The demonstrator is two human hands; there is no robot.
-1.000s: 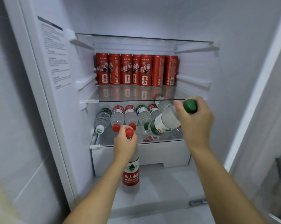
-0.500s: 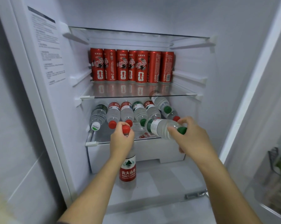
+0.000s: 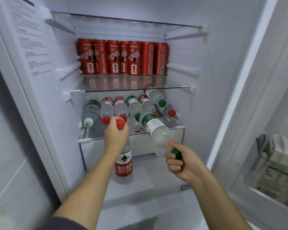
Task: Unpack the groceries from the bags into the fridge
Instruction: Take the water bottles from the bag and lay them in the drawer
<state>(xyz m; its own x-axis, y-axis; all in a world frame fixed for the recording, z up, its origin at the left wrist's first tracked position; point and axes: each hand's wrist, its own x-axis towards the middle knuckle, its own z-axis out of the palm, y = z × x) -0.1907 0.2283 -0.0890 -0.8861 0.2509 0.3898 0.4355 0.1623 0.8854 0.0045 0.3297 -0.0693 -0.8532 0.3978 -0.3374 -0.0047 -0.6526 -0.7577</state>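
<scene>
My left hand (image 3: 115, 133) grips the neck of an upright red-label water bottle (image 3: 124, 165), just under its red cap, in front of the lower shelf. My right hand (image 3: 179, 161) holds a green-label water bottle (image 3: 155, 128) by its green cap end. That bottle lies tilted, its base pointing into the fridge over the lower glass shelf (image 3: 85, 140). Several water bottles (image 3: 120, 107) lie on that shelf with their caps facing out. A row of red cans (image 3: 121, 58) stands on the upper glass shelf (image 3: 130, 89).
The fridge's left wall carries a printed label (image 3: 32, 47). A white drawer front (image 3: 140, 145) sits under the lower shelf. The open door at the right has a clear bin (image 3: 259, 163) holding cartons (image 3: 282, 156).
My right hand has drawn back and down toward me, and the green-label bottle now points base-first into the shelf. My left hand stays on the red-label bottle.
</scene>
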